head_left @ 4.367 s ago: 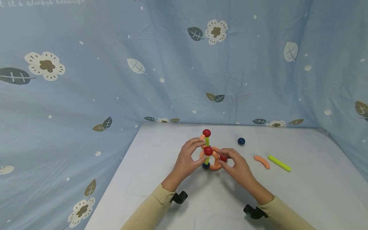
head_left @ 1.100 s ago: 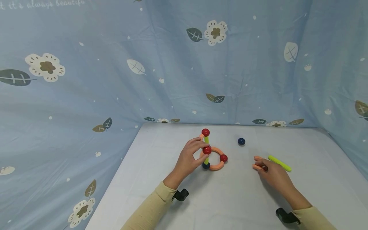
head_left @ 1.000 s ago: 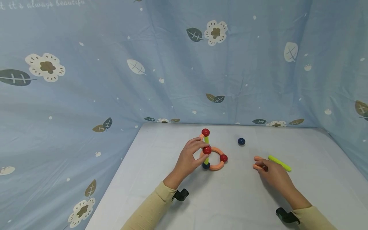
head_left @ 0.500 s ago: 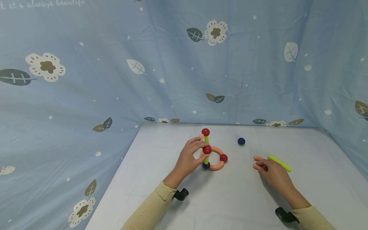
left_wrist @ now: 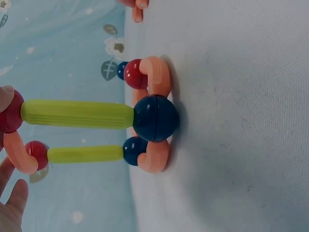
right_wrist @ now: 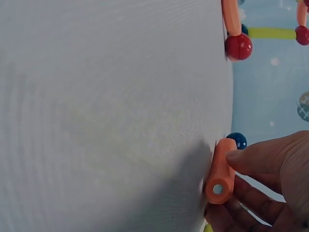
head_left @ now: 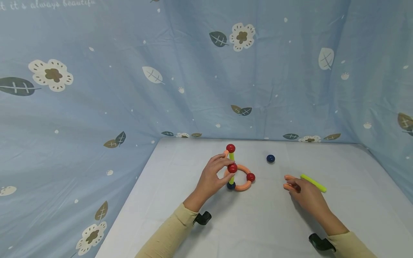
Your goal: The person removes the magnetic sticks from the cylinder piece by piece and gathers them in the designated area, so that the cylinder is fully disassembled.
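My left hand [head_left: 211, 181] pinches the front red ball [head_left: 232, 168] on top of a structure of magnetic sticks and balls. Two upright lime sticks [left_wrist: 79, 113] stand on dark blue balls [left_wrist: 155, 118], and a curved orange stick [left_wrist: 20, 152] links their red tops. At the base, curved orange sticks [head_left: 244, 186] form a ring with another red ball [head_left: 250, 177] at its right. Over on the right, my right hand [head_left: 308, 197] grips a curved orange stick [right_wrist: 223, 164] low at the table. Another orange end [head_left: 289, 177] shows beyond it; whether it belongs to a separate stick I cannot tell.
A loose lime stick [head_left: 313, 182] lies just beyond the right hand. Farther back on the white table [head_left: 258, 222] sits a loose dark blue ball [head_left: 270, 158]. A blue patterned cloth [head_left: 193, 71] hangs behind the table.
Since the oldest frame, my right hand has left the ring's red ball and moved right to the orange stick. A curved piece inside the ring is gone. The last second shows almost no movement.
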The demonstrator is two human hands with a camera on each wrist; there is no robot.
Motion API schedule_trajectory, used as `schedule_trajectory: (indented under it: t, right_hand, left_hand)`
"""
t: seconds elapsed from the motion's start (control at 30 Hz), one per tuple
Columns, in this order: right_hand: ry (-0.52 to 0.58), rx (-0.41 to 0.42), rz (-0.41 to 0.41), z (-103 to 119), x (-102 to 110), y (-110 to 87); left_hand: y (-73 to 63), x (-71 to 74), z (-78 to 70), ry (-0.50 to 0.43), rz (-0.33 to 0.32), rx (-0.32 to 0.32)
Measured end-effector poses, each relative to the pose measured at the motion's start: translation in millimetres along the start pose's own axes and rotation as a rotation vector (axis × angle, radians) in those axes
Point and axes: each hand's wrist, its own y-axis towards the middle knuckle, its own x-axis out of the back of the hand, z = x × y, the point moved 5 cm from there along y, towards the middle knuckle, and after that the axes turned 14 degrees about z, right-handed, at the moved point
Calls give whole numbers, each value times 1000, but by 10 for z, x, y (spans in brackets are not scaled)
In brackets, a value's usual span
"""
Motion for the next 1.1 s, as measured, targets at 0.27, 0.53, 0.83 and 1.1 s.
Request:
schedule_trajectory:
  t: [0.27, 0.53, 0.83, 1.1]
  right_hand:
    - [51, 7, -43, 48, 8, -12]
    - [34, 71, -135, 150, 23, -57]
    - [63, 103, -152, 275, 7, -96]
    - [95, 104, -118, 382, -44, -67]
  left_hand:
    - [1, -2, -3, 17, 1, -3]
    - [-4, -8, -12, 35, -4, -15]
    - [-4, -1, -19, 41, -27, -44]
    - [-43, 12, 15, 30, -31, -41]
